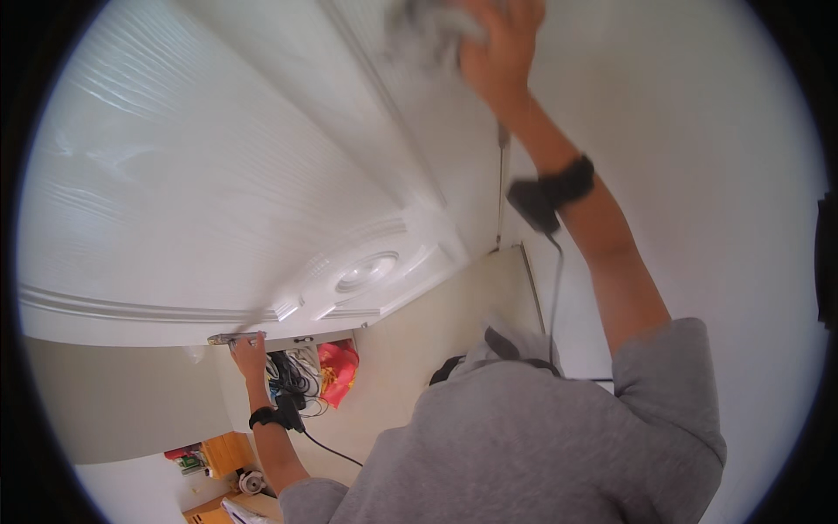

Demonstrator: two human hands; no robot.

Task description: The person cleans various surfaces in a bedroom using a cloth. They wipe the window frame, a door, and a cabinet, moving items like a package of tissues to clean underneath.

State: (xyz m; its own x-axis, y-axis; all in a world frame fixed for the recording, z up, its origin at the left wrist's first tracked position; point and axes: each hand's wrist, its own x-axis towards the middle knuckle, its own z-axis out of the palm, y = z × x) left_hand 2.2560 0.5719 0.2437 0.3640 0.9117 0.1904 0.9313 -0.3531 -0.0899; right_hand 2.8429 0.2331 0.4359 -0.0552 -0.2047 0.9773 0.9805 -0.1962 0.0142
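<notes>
A white panelled door [201, 175] with moulded trim and an oval relief fills the left and middle of the view. At its edge, my left hand [250, 354] is closed round a metal door handle [225, 338]. Raised high at the top, my right hand [506, 57] grips a greyish cloth [428, 39] against the white surface near the door's side. Hand and cloth are smeared by motion, so I cannot tell how firmly the cloth presses.
Beyond the door edge lie a tangle of dark cables [292, 375] and a red bag [338, 371]. Wooden furniture [229, 454] and a small white fan-like thing [251, 482] stand at lower left. A white wall [698, 175] rises on the right. Each wrist wears a black strap with a cord.
</notes>
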